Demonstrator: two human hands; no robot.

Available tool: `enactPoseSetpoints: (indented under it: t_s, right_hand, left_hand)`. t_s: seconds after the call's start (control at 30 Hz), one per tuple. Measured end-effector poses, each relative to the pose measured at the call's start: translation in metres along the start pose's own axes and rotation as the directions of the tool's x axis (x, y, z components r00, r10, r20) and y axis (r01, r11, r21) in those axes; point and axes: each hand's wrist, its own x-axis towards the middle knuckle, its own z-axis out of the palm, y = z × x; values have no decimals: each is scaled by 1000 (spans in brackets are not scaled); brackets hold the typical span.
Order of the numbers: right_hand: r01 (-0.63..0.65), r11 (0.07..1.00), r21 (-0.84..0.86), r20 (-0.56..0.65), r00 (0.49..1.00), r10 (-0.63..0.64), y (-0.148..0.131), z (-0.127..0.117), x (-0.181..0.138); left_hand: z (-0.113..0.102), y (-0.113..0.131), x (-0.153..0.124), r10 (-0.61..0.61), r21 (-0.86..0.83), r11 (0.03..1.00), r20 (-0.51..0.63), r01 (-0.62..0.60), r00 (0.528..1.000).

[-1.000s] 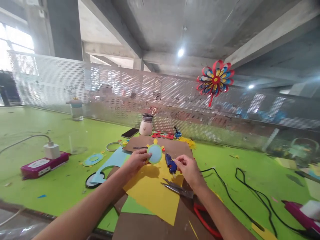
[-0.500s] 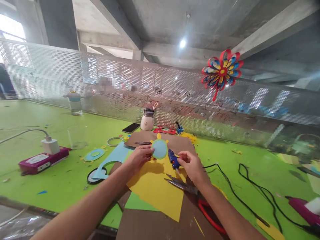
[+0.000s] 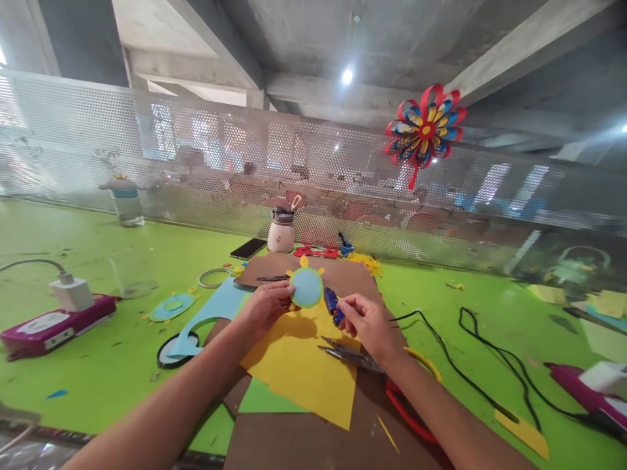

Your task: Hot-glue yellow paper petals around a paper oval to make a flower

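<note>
My left hand (image 3: 272,304) pinches the left edge of a round light-blue paper cutout (image 3: 307,288) with a green rim and yellow tabs around it. The cutout is held up above a sheet of yellow paper (image 3: 304,365). To its right, my right hand (image 3: 366,320) is closed on a small blue glue gun (image 3: 334,307), whose body points up and left, apart from the cutout. Scissors (image 3: 350,354) with red and yellow handles lie under my right wrist, blades toward the yellow paper.
Light-blue paper (image 3: 215,307) with a round hole lies left of brown card (image 3: 279,437). A bottle (image 3: 281,232) and phone (image 3: 249,248) stand and lie behind. Purple power strips (image 3: 53,326) sit at both sides. A black cable (image 3: 443,349) runs rightward. A paper flower (image 3: 427,130) hangs above.
The view has turned slightly, so most things sit further left. My right hand's fingers have closed further round the glue gun. My left hand still holds the cutout.
</note>
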Motion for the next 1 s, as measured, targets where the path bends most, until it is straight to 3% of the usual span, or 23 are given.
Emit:
enactPoseSetpoints:
  t_s: [0.2,0.3,0.5,0.77,0.87,1.0]
  right_hand:
    - [61,995,-74,-93,993,-68,-3,0,0]
    - [89,994,-70,-67,993,-94,-2,0,1]
    - [-61,986,156,71,996,50,-7,8,-1]
    - [-138,973,185,100,988,121,-20,21,-10]
    - [-136,981,139,146,983,116,-22,22,-13]
    - [-168,981,95,182,972,148,-18,20,-16]
  left_hand:
    - [-1,-2,1,-17,1,1000,64,17,998]
    - [0,-4,0,-38,1,999,102,38,994]
    - [6,-8,-4,-97,39,995,185,92,978]
    - [20,-9,-15,-173,85,984,268,155,948]
    - [18,-8,-12,-139,66,990,243,127,960]
    - [9,-7,-4,-47,32,999,103,44,994]
